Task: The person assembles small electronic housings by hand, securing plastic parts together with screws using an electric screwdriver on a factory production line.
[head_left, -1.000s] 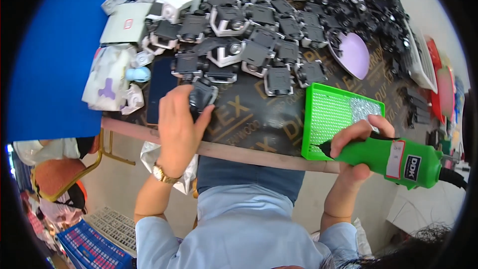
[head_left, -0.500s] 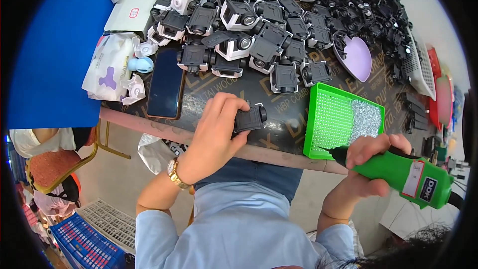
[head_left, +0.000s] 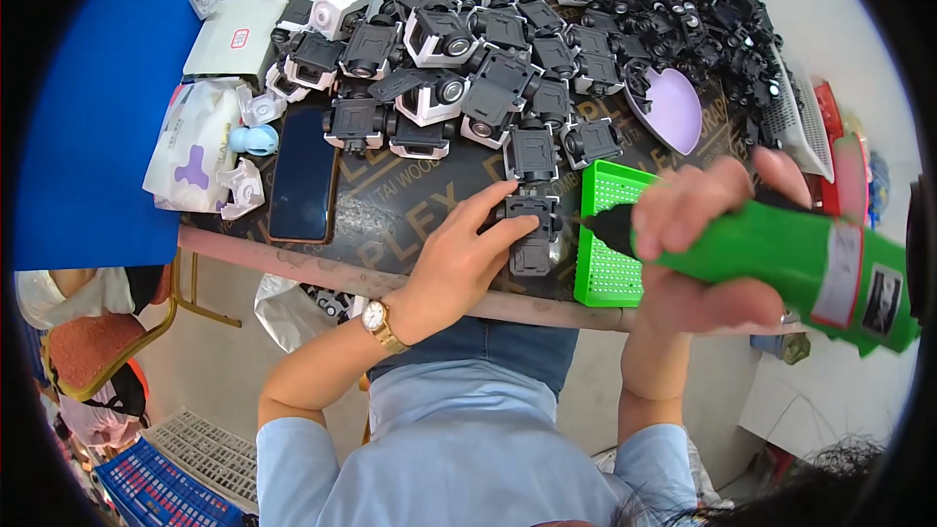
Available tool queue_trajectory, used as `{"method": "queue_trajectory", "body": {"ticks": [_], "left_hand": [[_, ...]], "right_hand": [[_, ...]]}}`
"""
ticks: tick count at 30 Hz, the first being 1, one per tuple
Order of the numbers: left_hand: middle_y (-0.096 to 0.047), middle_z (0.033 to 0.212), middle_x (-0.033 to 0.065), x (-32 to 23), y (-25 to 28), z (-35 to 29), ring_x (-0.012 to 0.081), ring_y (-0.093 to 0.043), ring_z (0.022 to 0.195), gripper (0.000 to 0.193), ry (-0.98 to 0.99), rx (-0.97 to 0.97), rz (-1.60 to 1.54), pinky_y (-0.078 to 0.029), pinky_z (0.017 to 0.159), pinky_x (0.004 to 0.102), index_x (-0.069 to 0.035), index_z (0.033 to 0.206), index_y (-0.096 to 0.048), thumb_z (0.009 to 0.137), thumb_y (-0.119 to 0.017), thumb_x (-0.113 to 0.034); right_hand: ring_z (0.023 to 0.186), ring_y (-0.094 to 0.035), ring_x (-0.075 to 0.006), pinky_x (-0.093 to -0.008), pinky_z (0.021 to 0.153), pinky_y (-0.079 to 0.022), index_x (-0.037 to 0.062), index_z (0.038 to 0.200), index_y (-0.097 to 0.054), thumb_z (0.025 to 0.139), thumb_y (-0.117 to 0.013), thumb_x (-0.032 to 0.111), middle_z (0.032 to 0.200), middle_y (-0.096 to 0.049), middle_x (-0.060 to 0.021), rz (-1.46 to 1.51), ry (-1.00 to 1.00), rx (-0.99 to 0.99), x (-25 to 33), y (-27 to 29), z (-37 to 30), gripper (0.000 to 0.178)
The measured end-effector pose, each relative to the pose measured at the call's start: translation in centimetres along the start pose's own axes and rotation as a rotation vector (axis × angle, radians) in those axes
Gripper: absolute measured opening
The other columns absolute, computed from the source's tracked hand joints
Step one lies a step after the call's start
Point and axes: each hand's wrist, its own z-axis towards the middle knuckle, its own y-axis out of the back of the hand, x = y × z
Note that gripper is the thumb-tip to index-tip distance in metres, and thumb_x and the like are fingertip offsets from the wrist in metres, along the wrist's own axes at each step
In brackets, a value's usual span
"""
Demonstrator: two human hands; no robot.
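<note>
My left hand point(head_left: 459, 259) is closed on a black toy vehicle part point(head_left: 532, 252) near the table's front edge, its thumb and fingers along the part's left side and top. The part lies just in front of a black-and-white toy vehicle body point(head_left: 533, 154). In my right hand point(head_left: 698, 244) is a green electric screwdriver point(head_left: 752, 259), held level and slightly blurred. Its dark tip points left at the part, over the edge of a green tray point(head_left: 610, 278) with a perforated floor. The small silvery screws in that tray are hidden behind my right hand.
Several black-and-white toy vehicle bodies point(head_left: 429, 93) are heaped behind my hands, with loose black parts point(head_left: 683, 10) at the far right. A purple dish point(head_left: 669, 115) stands beyond the tray. At left lie a phone point(head_left: 303, 181) and a white pouch point(head_left: 195, 151).
My left hand has moved right with the black part, which has turned and now shows a longer side. The screwdriver has risen and moved so its tip is nearer the part, left of the screws.
</note>
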Motion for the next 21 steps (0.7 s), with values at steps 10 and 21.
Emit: {"method": "queue_trajectory", "body": {"ticks": [10,21], "left_hand": [[-0.055,0.128,0.0177,0.5,-0.3,-0.2,0.035,-0.061,0.104,0.045,0.027,0.008,-0.043,-0.052,0.088,0.0419,-0.014,0.115,-0.068,0.074,-0.068,0.005],[-0.051,0.127,0.0184,-0.1,0.2,0.6,0.0381,-0.058,0.107,0.042,0.03,0.094,-0.058,-0.051,0.088,0.043,-0.01,0.115,-0.066,0.076,-0.064,0.006]], "right_hand": [[0.052,-0.052,-0.0118,-0.025,0.048,-0.046,-0.0003,0.133,-0.038,0.084,-0.068,0.06,0.069,-0.054,-0.006,-0.219,-0.341,-0.056,-2.3,-3.2,1.2,0.083],[0.053,-0.054,-0.0117,-0.0232,0.048,-0.044,-0.0036,0.123,-0.048,0.083,-0.076,0.03,0.069,-0.058,-0.0082,-0.153,-0.354,-0.005,-4.0,-3.6,1.5,0.059]]}}
